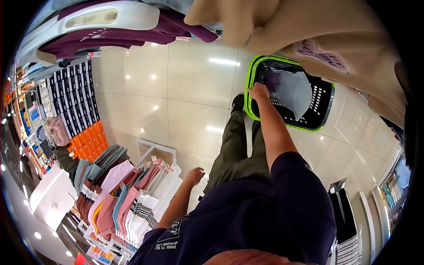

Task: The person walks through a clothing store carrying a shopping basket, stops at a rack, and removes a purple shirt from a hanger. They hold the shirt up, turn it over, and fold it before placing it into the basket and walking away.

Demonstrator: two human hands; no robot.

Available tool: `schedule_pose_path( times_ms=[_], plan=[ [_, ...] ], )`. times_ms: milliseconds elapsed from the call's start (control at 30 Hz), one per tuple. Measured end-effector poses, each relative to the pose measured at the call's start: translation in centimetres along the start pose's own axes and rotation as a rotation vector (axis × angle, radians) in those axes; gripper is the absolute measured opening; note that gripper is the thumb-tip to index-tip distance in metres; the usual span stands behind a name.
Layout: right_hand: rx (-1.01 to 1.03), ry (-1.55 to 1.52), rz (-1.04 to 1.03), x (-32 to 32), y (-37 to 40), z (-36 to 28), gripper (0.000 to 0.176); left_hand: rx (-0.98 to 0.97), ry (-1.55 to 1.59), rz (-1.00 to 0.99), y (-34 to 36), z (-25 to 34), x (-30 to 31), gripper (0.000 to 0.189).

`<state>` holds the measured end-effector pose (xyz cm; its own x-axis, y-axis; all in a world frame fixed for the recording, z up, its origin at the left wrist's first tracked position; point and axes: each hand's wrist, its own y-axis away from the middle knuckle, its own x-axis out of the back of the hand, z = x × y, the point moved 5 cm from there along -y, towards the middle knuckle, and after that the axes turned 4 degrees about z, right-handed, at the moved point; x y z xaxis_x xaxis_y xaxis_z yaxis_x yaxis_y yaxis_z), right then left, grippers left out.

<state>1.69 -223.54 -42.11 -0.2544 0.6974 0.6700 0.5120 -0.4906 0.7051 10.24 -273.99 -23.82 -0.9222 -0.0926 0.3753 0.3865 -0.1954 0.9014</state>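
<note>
My right hand (259,92) is wrapped round the lime-green edge or handle of a black shopping basket (324,106), at the end of an outstretched arm. Inside the basket lies a whitish, translucent plastic-wrapped item (293,90), with something dark purple (271,81) beside it. My left hand (194,176) hangs by my left side, its fingers loosely curled and nothing visible in them. Close to it is a rack of folded or hung clothes (132,185) in pink, white, grey and brown; the hand seems apart from these.
A tan garment (318,26) with a printed patch hangs at the upper right, partly above the basket. Maroon shirts (101,37) hang at the upper left. Stacked dark boxes (75,95) and orange boxes (90,140) stand at the left. Striped clothes (344,221) hang at the lower right. Glossy tiles (190,84) cover the floor.
</note>
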Motion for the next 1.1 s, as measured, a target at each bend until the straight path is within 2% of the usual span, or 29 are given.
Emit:
schedule_pose_path(
  times_ms=[67,133,267,400,433,467,533,567,733,767,800,867,933,1100],
  plan=[
    [-0.061,0.0,-0.034,-0.8,-0.5,-0.1,0.049,0.023,0.054,-0.042,0.4,-3.6,-2.1,0.029],
    [-0.118,0.0,-0.056,-1.0,-1.0,0.0,0.052,0.065,0.095,-0.119,0.7,-3.8,-2.2,0.028],
    [-0.151,0.004,-0.056,-1.3,-2.0,-0.2,0.038,0.007,0.152,-0.088,-1.7,-2.9,-0.4,0.029],
    [-0.083,-0.173,0.059,-3.4,-1.5,1.2,0.035,-0.051,0.251,-0.039,-5.1,-2.3,2.6,0.029],
    [-0.189,-0.491,-0.016,-4.4,-0.5,2.0,0.033,-0.038,0.276,-0.042,-5.6,-2.0,3.4,0.029],
    [-0.178,-0.77,0.053,-5.0,0.8,2.6,0.036,-0.03,0.3,-0.043,-6.0,-1.3,4.4,0.029],
    [-0.18,-1.049,0.145,-5.4,3.6,3.6,0.024,-0.062,0.293,-0.047,-6.7,-0.5,6.0,0.029],
    [-0.159,-1.036,0.212,-6.5,4.2,4.8,0.028,-0.078,0.288,-0.052,-6.8,-0.2,6.7,0.029],
    [-0.103,-0.669,0.47,-0.1,13.0,7.6,0.054,-0.129,0.179,-0.083,-8.0,0.3,10.2,0.027],
    [-0.112,-0.666,0.467,0.7,14.0,8.4,0.058,-0.134,0.163,-0.078,-8.2,1.0,11.1,0.027],
    [-0.158,-0.679,0.324,1.4,15.2,9.5,0.059,-0.143,0.144,-0.072,-8.2,1.6,12.0,0.026],
    [-0.153,-0.597,0.4,2.8,17.6,11.2,0.062,-0.16,0.082,-0.064,-8.2,2.9,14.1,0.025],
    [-0.199,-0.56,0.366,3.7,19.6,12.9,0.066,-0.178,0.017,-0.062,-8.7,4.3,16.0,0.025],
    [-0.282,-0.585,0.449,5.8,22.6,15.0,0.065,-0.213,-0.163,-0.078,-10.6,8.7,19.8,0.026]
  ],
)
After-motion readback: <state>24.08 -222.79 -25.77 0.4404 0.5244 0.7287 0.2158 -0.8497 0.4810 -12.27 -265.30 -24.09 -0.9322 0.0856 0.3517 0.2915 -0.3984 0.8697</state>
